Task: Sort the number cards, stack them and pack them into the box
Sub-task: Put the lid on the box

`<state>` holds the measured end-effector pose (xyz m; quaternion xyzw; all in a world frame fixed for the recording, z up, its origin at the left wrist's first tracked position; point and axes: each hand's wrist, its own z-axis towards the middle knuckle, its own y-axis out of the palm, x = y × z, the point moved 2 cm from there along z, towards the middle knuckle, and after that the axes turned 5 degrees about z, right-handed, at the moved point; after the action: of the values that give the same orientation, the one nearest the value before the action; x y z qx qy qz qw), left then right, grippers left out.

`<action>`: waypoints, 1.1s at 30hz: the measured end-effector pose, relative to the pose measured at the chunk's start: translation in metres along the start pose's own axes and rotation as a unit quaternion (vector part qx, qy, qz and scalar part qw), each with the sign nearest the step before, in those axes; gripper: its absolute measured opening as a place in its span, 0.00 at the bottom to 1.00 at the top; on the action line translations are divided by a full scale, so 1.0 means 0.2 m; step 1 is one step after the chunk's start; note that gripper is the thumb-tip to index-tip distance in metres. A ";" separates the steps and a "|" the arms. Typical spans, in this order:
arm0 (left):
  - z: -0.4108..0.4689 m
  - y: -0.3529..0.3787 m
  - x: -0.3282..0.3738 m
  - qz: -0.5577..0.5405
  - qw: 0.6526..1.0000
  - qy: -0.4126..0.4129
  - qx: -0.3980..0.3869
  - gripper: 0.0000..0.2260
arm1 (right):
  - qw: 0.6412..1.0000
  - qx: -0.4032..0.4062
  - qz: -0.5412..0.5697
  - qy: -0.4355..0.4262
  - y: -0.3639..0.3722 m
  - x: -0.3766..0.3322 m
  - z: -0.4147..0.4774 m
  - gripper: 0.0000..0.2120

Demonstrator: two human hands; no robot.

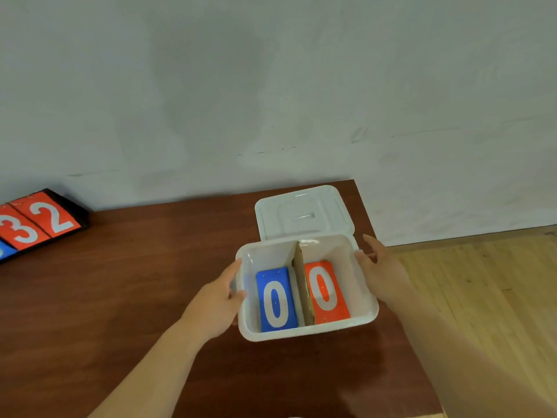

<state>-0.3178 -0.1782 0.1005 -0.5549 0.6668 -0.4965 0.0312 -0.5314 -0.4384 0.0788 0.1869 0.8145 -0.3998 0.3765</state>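
At lower centre, left hand [217, 303] and right hand [382, 273] grip the white box [301, 333]; a tilt could topple its cardboard divider [303, 285].

We see two hands and two arms, and they are ours. The left hand [220, 303] and the right hand [382, 268] are bare. The left arm [150, 368] is bare all the way to the near edge, and so is the right arm [452, 342] (that one looks blurry near us).
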 end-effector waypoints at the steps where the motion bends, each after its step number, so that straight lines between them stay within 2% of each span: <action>1: -0.02 0.00 0.01 0.014 1.000 0.005 0.007 0.29 | 1.000 0.006 0.000 -0.004 0.00 0.01 -0.01 0.25; 8: 0.03 -0.01 0.03 0.104 0.994 -0.015 0.040 0.29 | 1.000 -0.001 -0.001 0.000 -0.01 0.03 0.00 0.23; 14: 0.17 -0.04 0.11 0.099 0.989 -0.037 0.106 0.27 | 1.000 -0.021 0.006 -0.005 -0.01 -0.03 0.09 0.24; 18: 0.30 -0.07 0.17 0.095 0.988 -0.033 0.117 0.27 | 0.999 -0.044 -0.009 -0.013 0.01 -0.07 0.21 0.24; 23: 0.52 -0.12 0.23 0.038 0.995 -0.029 0.088 0.28 | 0.999 -0.053 -0.009 0.000 0.01 -0.13 0.43 0.26; 27: 0.76 -0.15 0.29 0.000 0.999 -0.037 0.030 0.30 | 0.999 -0.053 -0.001 0.001 0.02 -0.20 0.61 0.22; 30: 0.94 -0.13 0.32 -0.021 0.998 -0.053 -0.016 0.31 | 0.998 -0.054 -0.010 0.023 0.05 -0.20 0.75 0.28; 33: 1.09 -0.08 0.32 -0.052 0.992 -0.091 -0.064 0.33 | 0.997 -0.065 -0.019 0.041 0.10 -0.17 0.86 0.28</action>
<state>-0.2024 -0.3620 0.0342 -0.6326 0.6615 -0.4017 0.0300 -0.4167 -0.5622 0.0264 0.1628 0.8569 -0.3449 0.3468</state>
